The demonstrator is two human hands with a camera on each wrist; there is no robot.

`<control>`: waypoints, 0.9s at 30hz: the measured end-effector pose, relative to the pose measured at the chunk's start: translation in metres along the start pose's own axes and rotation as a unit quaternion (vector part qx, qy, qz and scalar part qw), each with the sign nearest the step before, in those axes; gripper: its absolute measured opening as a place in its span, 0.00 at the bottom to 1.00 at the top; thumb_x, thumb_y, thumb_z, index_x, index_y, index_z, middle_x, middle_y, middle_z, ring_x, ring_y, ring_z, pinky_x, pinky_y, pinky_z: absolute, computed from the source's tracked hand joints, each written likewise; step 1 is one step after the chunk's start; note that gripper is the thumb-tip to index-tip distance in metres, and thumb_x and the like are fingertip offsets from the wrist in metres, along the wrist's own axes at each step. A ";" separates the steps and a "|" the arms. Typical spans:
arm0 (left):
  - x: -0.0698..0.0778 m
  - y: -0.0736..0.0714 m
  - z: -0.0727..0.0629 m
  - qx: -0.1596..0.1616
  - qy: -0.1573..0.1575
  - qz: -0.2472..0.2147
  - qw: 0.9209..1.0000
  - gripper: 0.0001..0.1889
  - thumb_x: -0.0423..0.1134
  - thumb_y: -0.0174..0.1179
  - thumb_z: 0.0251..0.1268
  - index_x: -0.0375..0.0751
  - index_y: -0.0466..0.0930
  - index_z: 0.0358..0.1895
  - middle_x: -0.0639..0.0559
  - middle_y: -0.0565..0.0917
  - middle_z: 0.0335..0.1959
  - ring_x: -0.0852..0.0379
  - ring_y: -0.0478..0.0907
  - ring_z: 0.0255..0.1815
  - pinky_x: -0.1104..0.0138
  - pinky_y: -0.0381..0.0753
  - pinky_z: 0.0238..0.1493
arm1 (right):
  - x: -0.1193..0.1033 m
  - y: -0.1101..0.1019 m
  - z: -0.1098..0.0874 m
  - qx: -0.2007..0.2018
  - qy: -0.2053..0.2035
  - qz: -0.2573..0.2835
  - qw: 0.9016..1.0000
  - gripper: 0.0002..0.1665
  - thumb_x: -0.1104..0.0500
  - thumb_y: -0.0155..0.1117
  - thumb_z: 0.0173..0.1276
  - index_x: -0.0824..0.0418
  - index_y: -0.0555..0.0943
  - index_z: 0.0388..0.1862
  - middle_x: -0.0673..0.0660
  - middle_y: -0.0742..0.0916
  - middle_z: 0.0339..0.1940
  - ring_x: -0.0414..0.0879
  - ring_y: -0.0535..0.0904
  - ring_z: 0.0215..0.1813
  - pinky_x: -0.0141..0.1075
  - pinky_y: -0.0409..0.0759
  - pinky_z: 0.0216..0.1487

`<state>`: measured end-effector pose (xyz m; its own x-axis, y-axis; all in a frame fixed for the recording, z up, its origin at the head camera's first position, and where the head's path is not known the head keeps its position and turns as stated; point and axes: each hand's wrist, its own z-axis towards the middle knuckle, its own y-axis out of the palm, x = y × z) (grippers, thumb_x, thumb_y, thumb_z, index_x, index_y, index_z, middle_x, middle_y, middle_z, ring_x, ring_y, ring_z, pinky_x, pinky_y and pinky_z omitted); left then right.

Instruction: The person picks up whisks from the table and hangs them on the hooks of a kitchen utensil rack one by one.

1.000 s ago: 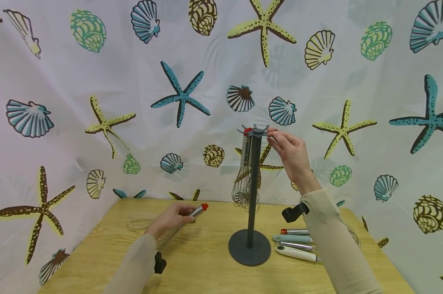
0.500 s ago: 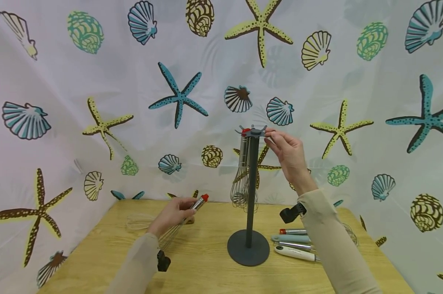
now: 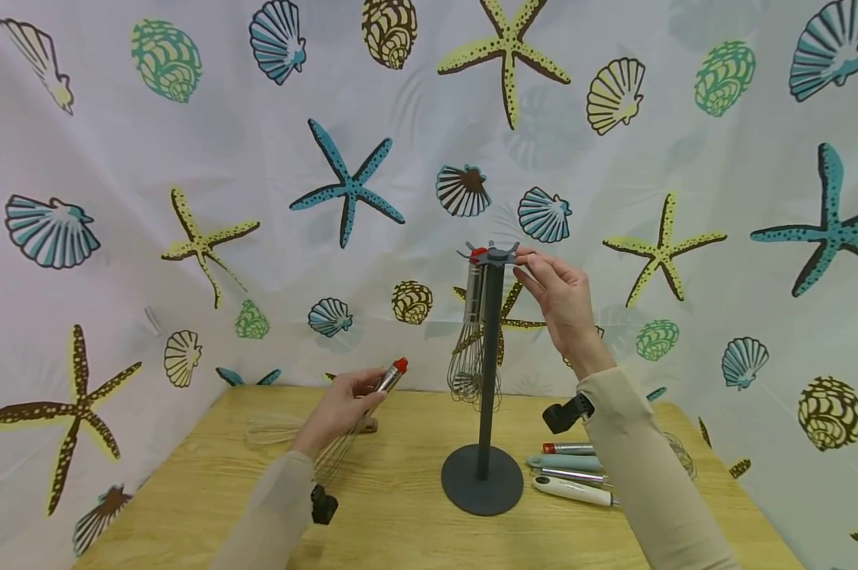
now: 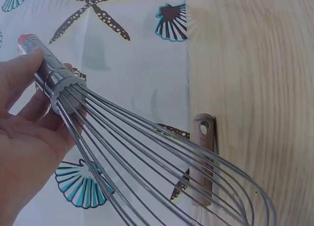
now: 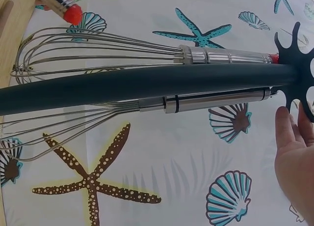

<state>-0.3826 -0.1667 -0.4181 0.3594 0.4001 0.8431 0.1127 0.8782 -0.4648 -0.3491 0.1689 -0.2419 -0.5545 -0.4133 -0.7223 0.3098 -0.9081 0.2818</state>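
Observation:
My left hand (image 3: pixel 343 410) grips a metal-handled whisk (image 4: pixel 51 71) with a red end cap. Its handle tilts up toward the right, and the wire loops hang down below the palm. At the head of a dark grey stand (image 3: pixel 487 356), my right hand (image 3: pixel 564 309) pinches one of the curved hooks between thumb and fingers. Two whisks hang from this hook ring: a red-capped whisk (image 5: pixel 230 55) on the far side of the pole and a plain metal whisk (image 5: pixel 216 99) on the other side. In the head view they partly overlap.
A whisk with a wooden handle (image 4: pixel 200 132) lies at the table's back left. Right of the round base (image 3: pixel 482 495) lie several utensils, including a pale blue handle (image 3: pixel 564 462) and a white handle (image 3: pixel 575 491); my right sleeve partly covers them. A patterned curtain (image 3: pixel 429 119) rises behind.
My left hand has lifted the red-capped whisk a little upward, and its handle has tipped steeper. The right hand stays at the stand's hook.

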 end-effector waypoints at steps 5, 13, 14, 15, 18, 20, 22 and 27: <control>0.008 0.002 0.001 0.010 0.025 -0.002 1.000 0.21 0.36 0.59 0.71 0.44 0.74 0.66 0.44 0.82 0.56 0.50 0.80 0.52 0.61 0.79 0.50 | 0.000 0.000 0.000 0.001 -0.001 0.003 1.000 0.10 0.61 0.60 0.73 0.57 0.88 0.36 0.55 0.84 0.51 0.45 0.78 0.62 0.41 0.73 0.67; 0.016 0.007 0.001 0.014 0.033 0.003 0.999 0.22 0.34 0.59 0.70 0.41 0.74 0.66 0.41 0.83 0.54 0.49 0.79 0.50 0.65 0.79 0.44 | 0.000 0.001 -0.001 0.001 -0.005 0.002 1.000 0.10 0.60 0.60 0.73 0.57 0.88 0.36 0.55 0.83 0.51 0.45 0.78 0.62 0.42 0.72 0.68; 0.017 0.008 0.001 0.016 0.034 0.000 0.999 0.22 0.34 0.59 0.70 0.41 0.74 0.67 0.41 0.83 0.55 0.50 0.79 0.51 0.64 0.79 0.45 | 0.000 0.001 -0.001 0.001 -0.005 0.002 1.000 0.10 0.60 0.60 0.73 0.57 0.88 0.36 0.55 0.83 0.52 0.45 0.78 0.63 0.42 0.72 0.68; 0.018 0.008 0.002 0.020 0.034 -0.004 0.999 0.23 0.34 0.59 0.70 0.42 0.74 0.67 0.42 0.83 0.55 0.50 0.79 0.51 0.64 0.79 0.47 | 0.000 0.001 -0.001 0.001 -0.005 0.002 1.000 0.10 0.60 0.59 0.73 0.57 0.88 0.36 0.55 0.83 0.52 0.45 0.77 0.63 0.42 0.72 0.68; 0.022 0.010 0.003 0.032 0.050 -0.009 0.998 0.23 0.35 0.59 0.71 0.43 0.73 0.68 0.43 0.82 0.56 0.50 0.79 0.53 0.61 0.79 0.51 | 0.000 0.000 -0.001 0.001 -0.005 -0.002 1.000 0.10 0.61 0.59 0.73 0.57 0.87 0.36 0.56 0.83 0.53 0.45 0.77 0.63 0.42 0.72 0.68; 0.025 0.011 0.003 0.041 0.060 -0.016 0.997 0.23 0.36 0.58 0.71 0.43 0.72 0.68 0.43 0.82 0.57 0.50 0.78 0.55 0.60 0.79 0.53 | 0.000 0.000 -0.001 0.000 -0.005 -0.005 1.000 0.10 0.60 0.59 0.73 0.57 0.87 0.36 0.56 0.83 0.53 0.45 0.77 0.64 0.41 0.72 0.67; 0.029 0.012 0.003 0.046 0.066 -0.023 0.996 0.24 0.37 0.58 0.72 0.43 0.71 0.69 0.43 0.81 0.58 0.50 0.78 0.55 0.62 0.79 0.52 | 0.000 0.000 -0.001 0.000 -0.004 -0.007 1.000 0.10 0.60 0.59 0.73 0.57 0.87 0.37 0.56 0.83 0.53 0.45 0.77 0.64 0.41 0.73 0.67; 0.038 0.016 0.004 0.057 0.083 -0.045 0.994 0.25 0.36 0.58 0.72 0.39 0.70 0.70 0.40 0.80 0.59 0.47 0.77 0.57 0.71 0.78 0.48 | 0.001 0.000 0.000 -0.002 -0.004 -0.006 1.000 0.10 0.60 0.59 0.73 0.57 0.87 0.37 0.57 0.82 0.53 0.46 0.76 0.64 0.41 0.72 0.67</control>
<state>-0.3706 -0.1364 -0.3920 0.5012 0.2786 0.8193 0.0483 0.9363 -0.3479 -0.3494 0.1690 -0.2427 -0.5635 -0.4034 -0.7209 0.3066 -0.9125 0.2710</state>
